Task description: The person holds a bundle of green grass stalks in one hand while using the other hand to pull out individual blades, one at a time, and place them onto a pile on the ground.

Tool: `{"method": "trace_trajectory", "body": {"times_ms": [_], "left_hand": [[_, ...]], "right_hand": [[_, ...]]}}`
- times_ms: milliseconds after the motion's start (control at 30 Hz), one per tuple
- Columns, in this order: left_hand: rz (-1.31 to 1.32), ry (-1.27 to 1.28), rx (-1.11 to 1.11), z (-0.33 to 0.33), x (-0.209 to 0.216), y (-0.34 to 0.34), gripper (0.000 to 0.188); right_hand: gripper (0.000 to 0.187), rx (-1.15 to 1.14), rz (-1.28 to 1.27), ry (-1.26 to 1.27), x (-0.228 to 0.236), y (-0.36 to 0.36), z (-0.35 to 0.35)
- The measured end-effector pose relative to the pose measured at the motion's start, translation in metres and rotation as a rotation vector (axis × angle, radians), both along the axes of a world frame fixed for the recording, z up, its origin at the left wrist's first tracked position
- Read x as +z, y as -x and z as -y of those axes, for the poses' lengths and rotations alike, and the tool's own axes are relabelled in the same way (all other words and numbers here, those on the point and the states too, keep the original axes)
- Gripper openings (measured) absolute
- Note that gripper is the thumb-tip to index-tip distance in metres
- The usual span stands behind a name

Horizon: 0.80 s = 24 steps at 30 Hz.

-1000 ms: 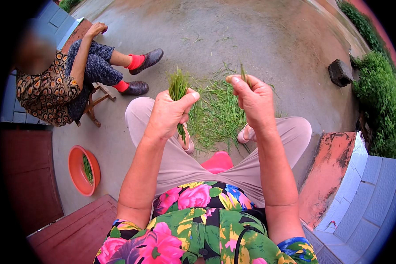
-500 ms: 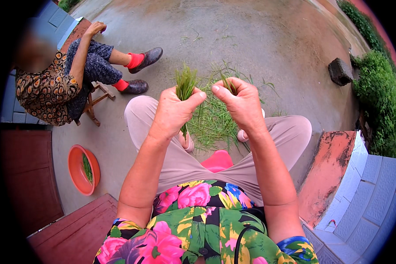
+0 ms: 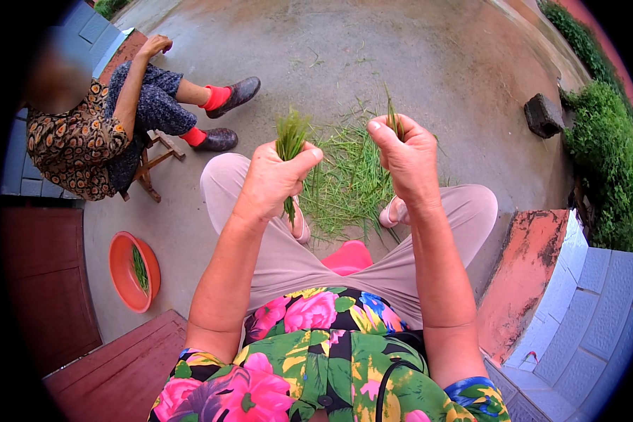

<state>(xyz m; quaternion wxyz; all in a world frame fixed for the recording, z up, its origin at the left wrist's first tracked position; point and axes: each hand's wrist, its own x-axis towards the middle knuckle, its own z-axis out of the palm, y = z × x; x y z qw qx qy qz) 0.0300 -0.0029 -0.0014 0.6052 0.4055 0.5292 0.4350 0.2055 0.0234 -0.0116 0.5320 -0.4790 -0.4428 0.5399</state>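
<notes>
My left hand (image 3: 278, 176) is closed round a bundle of thin green stalks (image 3: 292, 132), with the leafy tips fanning out above the fist and the ends poking out below. To its right, my right hand (image 3: 406, 156) pinches a few green stalks (image 3: 392, 116) between thumb and fingers; their thin tops point upward. Both hands are raised and apart. Below and between them, a loose pile of cut green stalks (image 3: 348, 176) lies scattered on the ground between my feet.
At left, a person (image 3: 77, 144) sits on a wooden stool (image 3: 146, 169). An orange basin (image 3: 123, 274) nearby holds some green stalks. Part of a pink stool (image 3: 348, 257) shows beneath me. A dark block (image 3: 544, 116) and green bushes (image 3: 601, 148) stand at right, beyond a low wall (image 3: 524, 281).
My right hand has moved to the right, away from the left, with stalks in its fingers. My left hand has shifted slightly left and down, still gripping the bundle.
</notes>
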Motion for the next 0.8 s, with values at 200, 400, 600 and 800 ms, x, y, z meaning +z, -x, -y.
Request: {"method": "trace_trajectory", "body": {"times_ms": [200,400,600,800], "left_hand": [[0.242,0.134,-0.025,-0.002,0.003,0.005,0.007],[0.590,0.234,-0.075,-0.007,0.001,0.009,0.012],[0.555,0.179,0.013,-0.006,0.003,0.003,0.010],[0.442,0.119,0.053,-0.006,0.007,-0.002,0.010]], "right_hand": [[0.014,0.032,0.097,0.008,-0.004,-0.004,-0.003],[0.019,0.087,0.143,0.010,-0.003,0.002,0.002],[0.023,0.244,0.073,0.097,0.007,0.017,0.013],[0.020,0.379,-0.013,0.191,0.010,0.021,0.016]]}}
